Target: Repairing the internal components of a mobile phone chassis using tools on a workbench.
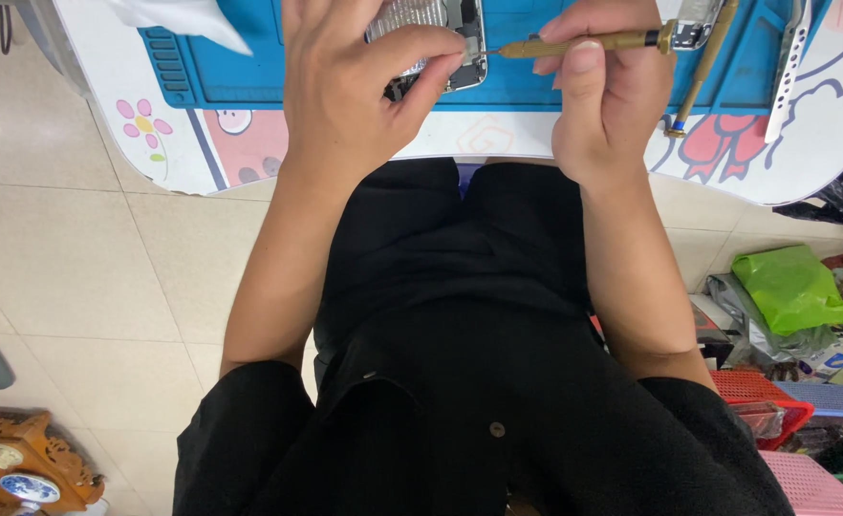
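My left hand (350, 81) grips an opened phone (467, 43) lying on a blue work mat (240, 67), its thumb and fingers pinching the phone's lower edge. My right hand (608, 91) holds a slim brass screwdriver (584, 43) sideways, tip pointing left into the phone's inside. Most of the phone is hidden under my left hand.
A second brass tool (697, 72) and a metal strip (787, 72) lie on the mat's right side. The small white table (183, 143) has cartoon pictures. A green bag (792, 285) and red and pink baskets (775, 401) stand on the tiled floor at right; a wooden ornament (20, 463) at bottom left.
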